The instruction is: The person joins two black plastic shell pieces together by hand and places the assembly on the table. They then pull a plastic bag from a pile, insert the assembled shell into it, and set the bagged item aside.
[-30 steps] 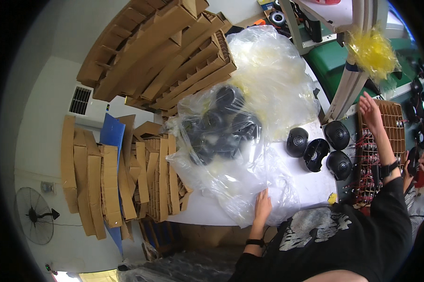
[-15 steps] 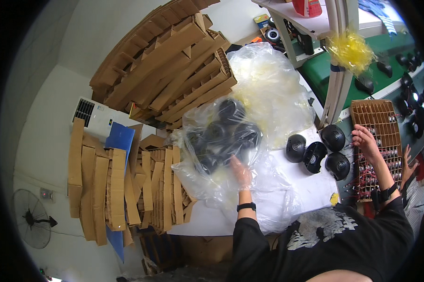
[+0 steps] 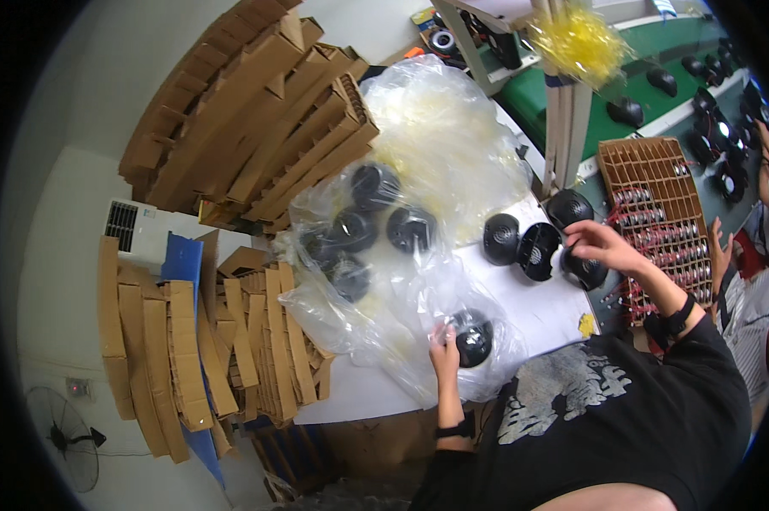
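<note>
My left hand (image 3: 443, 345) is closed on the edge of a black dome-shaped shell (image 3: 473, 338) near the table's front edge. Clear plastic film surrounds that shell; whether it covers the top I cannot tell. Further back, several more black shells (image 3: 410, 229) lie under or inside the crumpled clear plastic bag (image 3: 393, 319). My right hand (image 3: 604, 245) reaches over a perforated black shell (image 3: 585, 271), fingers apart and loosely bent at its upper edge. Beside it rest an upturned hollow shell (image 3: 538, 253) and two others, one a dotted dome (image 3: 501, 239).
Cardboard dividers (image 3: 248, 128) are stacked at the left and back. Right of the white table (image 3: 521, 294), a partitioned box (image 3: 657, 221) holds small round metal parts with red wires. Another person's hand (image 3: 722, 251) is beside it. A post (image 3: 568, 136) carries yellow strands (image 3: 579, 44).
My left hand has moved from the bagged shells toward the front edge, bringing one shell along. My right hand has moved left from the partitioned box to the loose shells. The view has shifted.
</note>
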`<state>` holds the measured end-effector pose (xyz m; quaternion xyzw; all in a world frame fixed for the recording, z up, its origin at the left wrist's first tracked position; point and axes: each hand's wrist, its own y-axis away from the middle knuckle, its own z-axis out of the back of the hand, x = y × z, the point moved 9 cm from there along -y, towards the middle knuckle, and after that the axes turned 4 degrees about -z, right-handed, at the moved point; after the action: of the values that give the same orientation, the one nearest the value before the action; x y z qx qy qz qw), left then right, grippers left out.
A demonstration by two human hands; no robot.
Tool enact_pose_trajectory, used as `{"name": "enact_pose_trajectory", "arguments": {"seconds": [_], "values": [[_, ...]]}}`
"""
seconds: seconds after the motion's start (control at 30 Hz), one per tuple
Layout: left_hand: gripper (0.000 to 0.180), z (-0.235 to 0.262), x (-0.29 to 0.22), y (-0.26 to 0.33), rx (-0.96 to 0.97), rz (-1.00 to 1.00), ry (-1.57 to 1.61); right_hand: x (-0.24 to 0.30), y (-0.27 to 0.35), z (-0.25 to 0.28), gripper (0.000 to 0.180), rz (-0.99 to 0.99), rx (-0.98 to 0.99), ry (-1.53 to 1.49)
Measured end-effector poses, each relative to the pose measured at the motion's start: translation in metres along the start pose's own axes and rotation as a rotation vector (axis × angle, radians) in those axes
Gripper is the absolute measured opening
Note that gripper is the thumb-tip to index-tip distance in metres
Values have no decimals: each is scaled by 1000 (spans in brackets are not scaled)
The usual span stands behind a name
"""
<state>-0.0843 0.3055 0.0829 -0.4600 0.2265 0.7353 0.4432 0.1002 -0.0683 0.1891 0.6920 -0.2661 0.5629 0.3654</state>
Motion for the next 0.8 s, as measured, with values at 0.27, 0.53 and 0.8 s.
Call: {"name": "enact_pose_trajectory", "arguments": {"seconds": [0.27,0.53,0.8], "values": [[20,2,-127,70,31,164,493,47,23,-157,43,506,414,634],[31,1,-197,44,37,148,686,131,67,-173,36,889,225,822],[46,-28,-242,38,401,148,846,148,102,-164,35,1224,-54,1215]]}}
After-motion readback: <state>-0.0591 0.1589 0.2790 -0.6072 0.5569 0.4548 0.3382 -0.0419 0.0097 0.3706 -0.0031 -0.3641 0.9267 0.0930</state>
